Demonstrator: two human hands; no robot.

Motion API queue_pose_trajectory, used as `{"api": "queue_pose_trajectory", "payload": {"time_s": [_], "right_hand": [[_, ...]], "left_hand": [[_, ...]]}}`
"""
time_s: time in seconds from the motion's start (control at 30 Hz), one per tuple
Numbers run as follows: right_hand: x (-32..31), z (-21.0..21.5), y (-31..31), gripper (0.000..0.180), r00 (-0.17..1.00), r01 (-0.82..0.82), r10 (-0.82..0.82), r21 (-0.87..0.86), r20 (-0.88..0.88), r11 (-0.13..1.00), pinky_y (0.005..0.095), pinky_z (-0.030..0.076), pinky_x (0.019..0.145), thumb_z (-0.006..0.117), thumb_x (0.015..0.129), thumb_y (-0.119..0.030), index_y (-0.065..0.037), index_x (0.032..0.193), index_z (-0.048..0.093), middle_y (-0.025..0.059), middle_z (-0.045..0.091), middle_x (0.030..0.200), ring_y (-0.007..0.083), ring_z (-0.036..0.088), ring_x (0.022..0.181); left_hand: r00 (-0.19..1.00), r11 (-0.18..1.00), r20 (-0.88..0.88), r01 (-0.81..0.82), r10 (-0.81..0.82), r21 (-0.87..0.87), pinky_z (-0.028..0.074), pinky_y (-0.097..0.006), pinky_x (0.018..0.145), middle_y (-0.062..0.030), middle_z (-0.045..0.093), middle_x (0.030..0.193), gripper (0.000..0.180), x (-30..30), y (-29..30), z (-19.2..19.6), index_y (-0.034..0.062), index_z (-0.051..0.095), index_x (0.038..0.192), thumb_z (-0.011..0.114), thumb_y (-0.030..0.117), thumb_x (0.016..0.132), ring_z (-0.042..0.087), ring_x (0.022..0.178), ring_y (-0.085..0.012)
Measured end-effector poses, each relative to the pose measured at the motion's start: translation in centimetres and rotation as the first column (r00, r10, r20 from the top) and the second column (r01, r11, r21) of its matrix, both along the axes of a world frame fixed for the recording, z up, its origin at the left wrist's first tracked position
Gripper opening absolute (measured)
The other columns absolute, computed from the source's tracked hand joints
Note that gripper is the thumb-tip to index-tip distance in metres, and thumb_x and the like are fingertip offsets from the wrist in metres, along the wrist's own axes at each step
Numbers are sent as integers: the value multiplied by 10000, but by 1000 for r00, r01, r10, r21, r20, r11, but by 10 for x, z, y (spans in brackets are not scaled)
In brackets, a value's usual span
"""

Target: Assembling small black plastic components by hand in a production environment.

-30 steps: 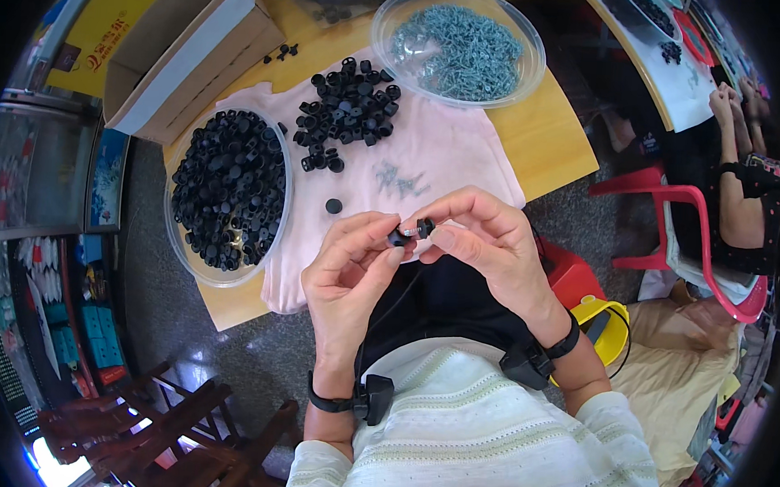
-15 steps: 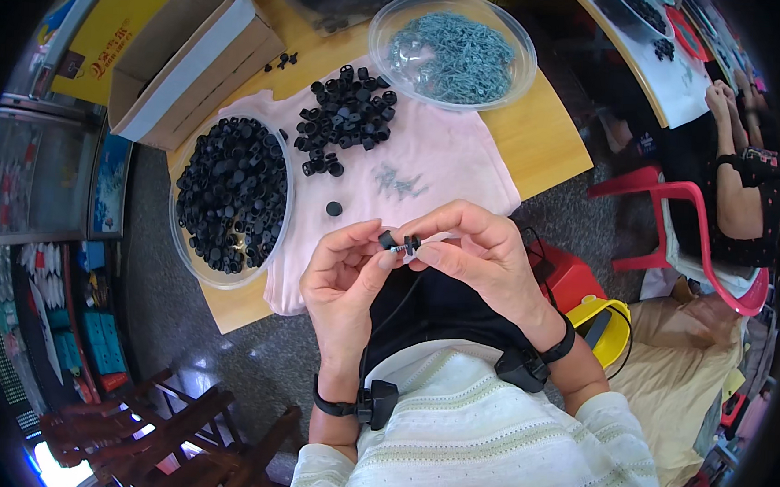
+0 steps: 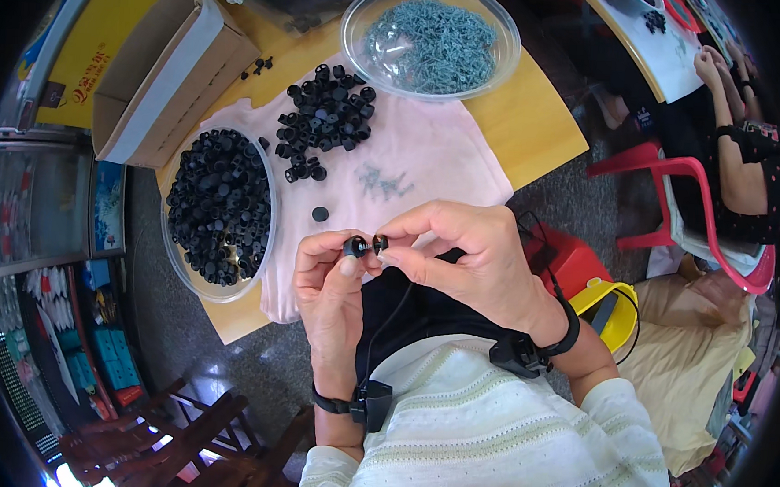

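My left hand [image 3: 333, 289] pinches a small round black plastic part [image 3: 355, 245] between thumb and fingers. My right hand [image 3: 468, 261] holds a second small black piece [image 3: 379, 242] tight against it, a short metal screw showing between the two. Both hands hover near the front edge of the table, over a pale pink cloth [image 3: 429, 171]. On the cloth lie a heap of black parts [image 3: 324, 117], one loose black disc [image 3: 320, 213] and a few grey screws [image 3: 382, 183].
A clear bowl of black parts [image 3: 220, 208] stands at the left, a clear bowl of grey screws [image 3: 431, 43] at the back. A cardboard box [image 3: 165, 73] sits far left. Another person's arms [image 3: 740, 130] work at a neighbouring table beside a red chair [image 3: 691, 215].
My hands have drifted a little lower and left, still pressing the two black pieces together. Nothing on the table has moved.
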State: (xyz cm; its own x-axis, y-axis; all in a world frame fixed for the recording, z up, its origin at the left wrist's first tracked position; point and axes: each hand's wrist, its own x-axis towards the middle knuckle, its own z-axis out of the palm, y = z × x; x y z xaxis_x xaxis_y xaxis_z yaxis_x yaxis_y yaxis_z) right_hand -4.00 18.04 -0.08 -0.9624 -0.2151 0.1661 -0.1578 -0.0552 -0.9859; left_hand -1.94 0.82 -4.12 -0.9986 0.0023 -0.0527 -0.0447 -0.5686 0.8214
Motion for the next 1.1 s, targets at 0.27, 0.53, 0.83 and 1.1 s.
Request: {"api": "queue_pose_trajectory", "payload": {"time_s": [0.27, 0.53, 0.83, 1.1], "right_hand": [[-3, -1, 0, 151, 968, 124, -69, 224, -242, 967, 314, 503, 592, 713, 795, -94, -1, 894, 648, 106, 640, 760, 232, 637, 672], [-4, -4, 0, 144, 954, 131, -39, 297, -298, 946, 346, 494, 596, 715, 779, -116, -23, 857, 638, 99, 621, 747, 259, 613, 673], [-5, -7, -3, 124, 939, 145, -24, 332, -343, 932, 356, 500, 600, 688, 790, -109, -27, 858, 626, 97, 611, 743, 263, 616, 689], [-4, -7, -3, 142, 937, 153, -18, 364, -348, 919, 352, 494, 605, 686, 798, -94, -19, 906, 633, 95, 604, 757, 259, 604, 690]], "left_hand": [[1000, 999, 9, 11, -12, 51, 528, -294, 718, -150, 634, 1012, 237, -1, -4, -5, -12, 552, 1099, 624, 63, 886, 627, 798, -171], [999, 997, 26, 21, -23, 76, 549, -278, 750, -155, 622, 1058, 248, -1, -3, -5, -22, 567, 1107, 635, 56, 882, 630, 826, -163], [999, 1000, 34, 18, -19, 13, 522, -267, 818, -127, 628, 1070, 261, -1, -4, -6, -29, 577, 1098, 651, -2, 849, 611, 899, -139], [1000, 993, 3, -29, 29, -117, 525, -262, 825, -117, 628, 1074, 270, -1, -4, -8, -29, 596, 1068, 644, -87, 809, 610, 899, -130]]}}
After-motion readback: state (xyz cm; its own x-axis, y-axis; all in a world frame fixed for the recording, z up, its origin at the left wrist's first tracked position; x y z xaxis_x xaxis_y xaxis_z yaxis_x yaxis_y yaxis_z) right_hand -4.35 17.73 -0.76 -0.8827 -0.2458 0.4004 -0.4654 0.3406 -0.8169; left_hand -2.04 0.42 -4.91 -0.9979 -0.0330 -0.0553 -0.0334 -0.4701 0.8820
